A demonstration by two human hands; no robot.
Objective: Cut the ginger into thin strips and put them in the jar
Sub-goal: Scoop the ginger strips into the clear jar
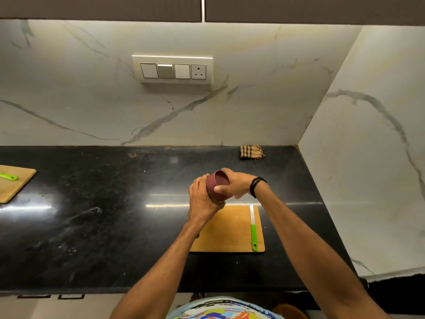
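Both hands hold a jar with a maroon lid [218, 184] in the air above the far edge of a wooden cutting board [230, 229]. My left hand [202, 201] wraps around the jar's body, which is mostly hidden by the fingers. My right hand [236, 184] grips the maroon lid from the right, thumb on its near side. A knife with a green handle [253, 227] lies along the board's right side, blade pointing away. No ginger shows on the board.
The black counter [103, 226] ends at a marble wall on the right. A second wooden board [13, 186] with a green-handled tool lies at far left. A checked cloth [251, 152] sits at the back wall. A switch panel hangs on the backsplash.
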